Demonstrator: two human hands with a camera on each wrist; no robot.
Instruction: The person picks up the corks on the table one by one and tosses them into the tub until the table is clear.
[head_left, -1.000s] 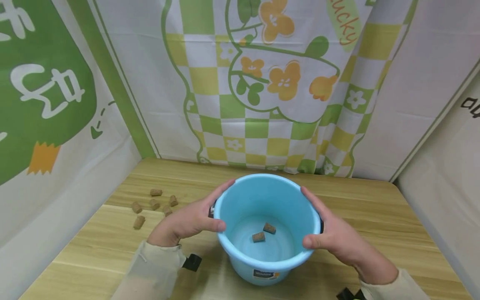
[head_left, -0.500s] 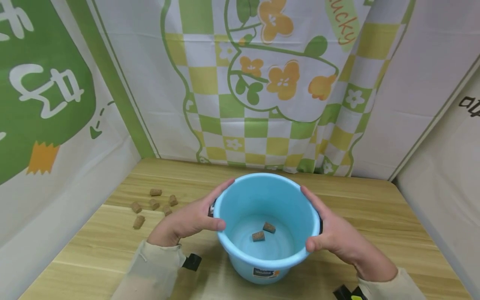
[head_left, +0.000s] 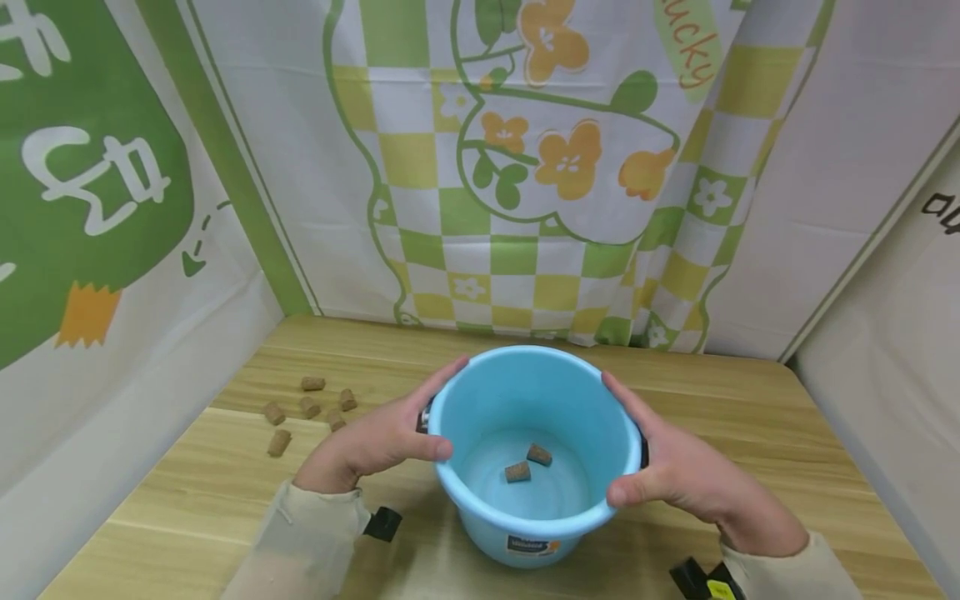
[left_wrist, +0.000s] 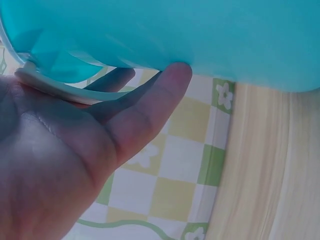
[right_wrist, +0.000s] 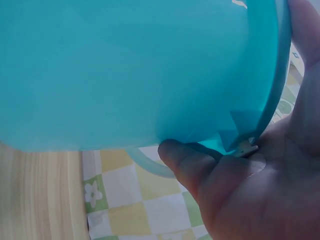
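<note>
holding a blue bucket [head_left: 536, 527] from both sides

the left hand [head_left: 382, 435] and right hand [head_left: 667, 462] each grip the bucket, partly open, thumb on the rim, fingers bent along the outer wall. it is centred before the person, mouth upward, at the wooden table [head_left: 165, 500]; whether its base touches is hidden. two corks [head_left: 517, 472] lie close together on its floor. six loose corks [head_left: 310, 407] are scattered on the table, left of the bucket.

Wood-grain tabletop [head_left: 750, 433], behind it a white cloth [head_left: 555, 212] printed with green-yellow checks [head_left: 513, 254] and orange flowers [head_left: 558, 162]; left wall [head_left: 202, 321] white with a green patch [head_left: 82, 96], right wall [head_left: 885, 350] pale with black marks [head_left: 937, 203]
</note>
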